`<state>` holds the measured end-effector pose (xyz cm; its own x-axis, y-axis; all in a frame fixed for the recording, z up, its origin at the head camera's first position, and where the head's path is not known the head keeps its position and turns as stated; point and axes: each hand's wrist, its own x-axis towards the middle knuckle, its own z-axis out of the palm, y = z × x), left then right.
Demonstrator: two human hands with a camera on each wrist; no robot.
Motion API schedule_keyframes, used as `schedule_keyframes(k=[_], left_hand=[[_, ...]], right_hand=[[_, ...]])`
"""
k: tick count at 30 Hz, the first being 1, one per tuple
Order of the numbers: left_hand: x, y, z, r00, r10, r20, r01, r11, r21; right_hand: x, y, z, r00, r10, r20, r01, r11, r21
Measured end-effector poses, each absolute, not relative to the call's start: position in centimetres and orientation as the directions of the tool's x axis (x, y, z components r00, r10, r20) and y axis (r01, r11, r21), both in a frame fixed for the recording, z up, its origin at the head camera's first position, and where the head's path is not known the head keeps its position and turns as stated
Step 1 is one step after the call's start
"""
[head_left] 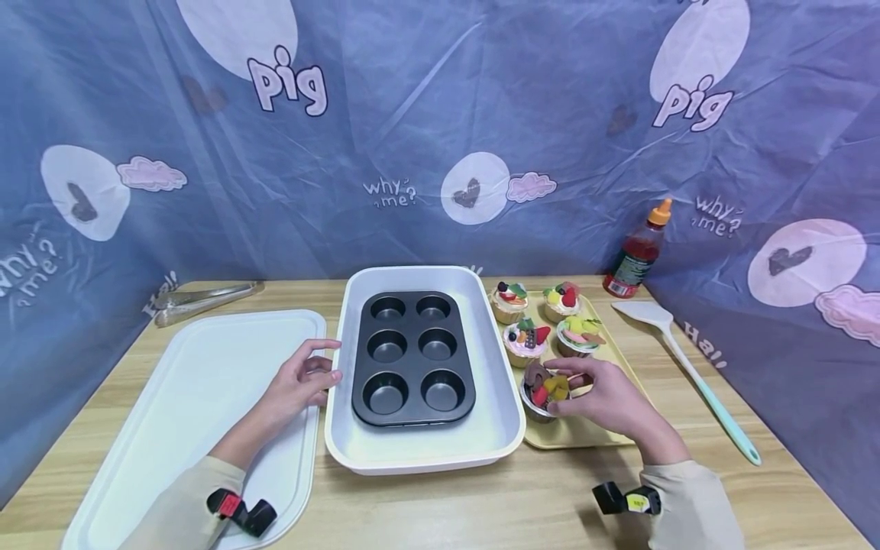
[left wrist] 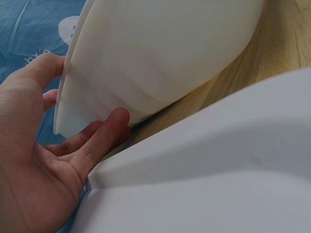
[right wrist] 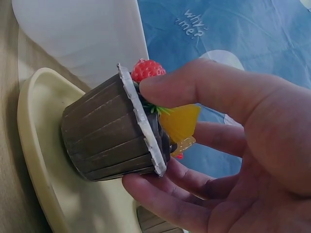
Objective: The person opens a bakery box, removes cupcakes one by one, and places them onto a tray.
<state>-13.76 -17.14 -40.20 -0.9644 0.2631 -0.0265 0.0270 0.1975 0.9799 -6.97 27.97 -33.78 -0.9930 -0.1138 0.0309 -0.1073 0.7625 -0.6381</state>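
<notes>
My right hand [head_left: 605, 389] holds a chocolate cupcake [right wrist: 107, 131] in a brown pleated wrapper, topped with a red berry and yellow fruit pieces. Its thumb [right wrist: 175, 90] lies on the topping side, and the other fingers support the opposite side. The cupcake is over the near left of a yellow tray [head_left: 605, 435]; I cannot tell whether it touches it. My left hand [head_left: 296, 386] grips the left rim of a deep white container [head_left: 495, 435], with curled fingers [left wrist: 116, 121] against the outer wall. Inside the container lies a black muffin pan [head_left: 412, 355] with several cups.
Several decorated cupcakes [head_left: 525, 340] stand on the yellow tray. A flat white tray [head_left: 206, 382] lies left, metal tongs [head_left: 206, 298] behind it. On the right are a spatula [head_left: 701, 382] and a red sauce bottle [head_left: 632, 256] before the blue cloth backdrop [head_left: 412, 114].
</notes>
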Motion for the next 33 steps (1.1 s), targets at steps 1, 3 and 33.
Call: schedule_keyframes(k=[1, 3, 33], left_hand=[[-13.8, -17.1, -40.2, -0.965, 0.263, -0.026, 0.028, 0.197, 0.980], [-13.8, -17.1, -40.3, -0.965, 0.262, -0.023, 0.030, 0.194, 0.981], [-13.8, -17.9, -38.3, -0.942, 0.334, -0.037, 0.028, 0.187, 0.982]], right_hand=[[-7.0, 28.0, -33.8, -0.993, -0.116, 0.028, -0.107, 0.761, -0.640], [-7.0, 28.0, -33.8, -0.992, -0.123, 0.022, -0.109, 0.758, -0.643], [-6.8, 28.5, -32.4, -0.979, -0.199, 0.042, -0.175, 0.720, -0.672]])
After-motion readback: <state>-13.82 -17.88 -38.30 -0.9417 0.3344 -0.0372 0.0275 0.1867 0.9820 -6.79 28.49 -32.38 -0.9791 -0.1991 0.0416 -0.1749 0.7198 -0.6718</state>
